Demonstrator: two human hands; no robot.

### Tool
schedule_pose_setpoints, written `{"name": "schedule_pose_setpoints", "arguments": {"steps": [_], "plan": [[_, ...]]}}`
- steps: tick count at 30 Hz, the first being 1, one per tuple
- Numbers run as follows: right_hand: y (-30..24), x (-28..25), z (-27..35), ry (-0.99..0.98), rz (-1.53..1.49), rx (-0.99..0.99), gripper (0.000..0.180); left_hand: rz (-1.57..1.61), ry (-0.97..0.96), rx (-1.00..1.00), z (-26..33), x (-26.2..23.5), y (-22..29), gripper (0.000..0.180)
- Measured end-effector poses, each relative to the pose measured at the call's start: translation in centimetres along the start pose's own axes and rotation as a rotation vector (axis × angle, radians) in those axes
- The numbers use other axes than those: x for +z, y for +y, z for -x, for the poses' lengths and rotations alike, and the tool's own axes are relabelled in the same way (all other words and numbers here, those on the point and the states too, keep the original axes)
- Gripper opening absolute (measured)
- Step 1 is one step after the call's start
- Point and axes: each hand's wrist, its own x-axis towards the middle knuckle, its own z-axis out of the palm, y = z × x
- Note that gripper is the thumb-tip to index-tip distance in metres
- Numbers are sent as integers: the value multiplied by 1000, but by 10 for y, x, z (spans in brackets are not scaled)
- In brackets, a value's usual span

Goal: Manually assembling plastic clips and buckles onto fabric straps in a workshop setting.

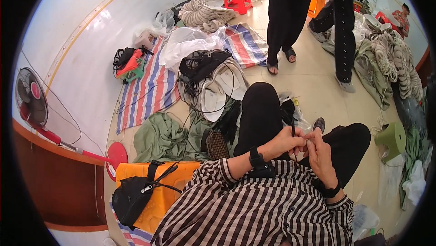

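Observation:
My left hand (285,143) and my right hand (321,159) meet over my lap, fingertips pinched close together. A thin black strip (293,127) sticks up from the left fingers, which are closed on it. My right thumb and fingers are also closed, against the left fingertips; whatever is between them is too small to make out. Beyond my left knee, white padded pieces (212,95) lie under a heap of black straps and cord (204,66).
Beside me an orange stool (156,209) carries a black bag (134,198). Green cloth (161,137) and a striped sheet (145,100) cover floor at left. Two people stand ahead. Coiled rope bundles (402,64) and a green stool (391,140) are at right; a fan (32,96) stands left.

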Motion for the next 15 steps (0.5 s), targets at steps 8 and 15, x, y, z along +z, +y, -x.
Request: {"name": "schedule_pose_setpoints", "arguments": {"steps": [8,15], "plan": [[0,-3,1,-34,-184,-39,19,203,-58,-75,3,-18,5,12],[2,-1,5,-84,-261,31,22,244,-118,-59,10,-16,3,13]]}}
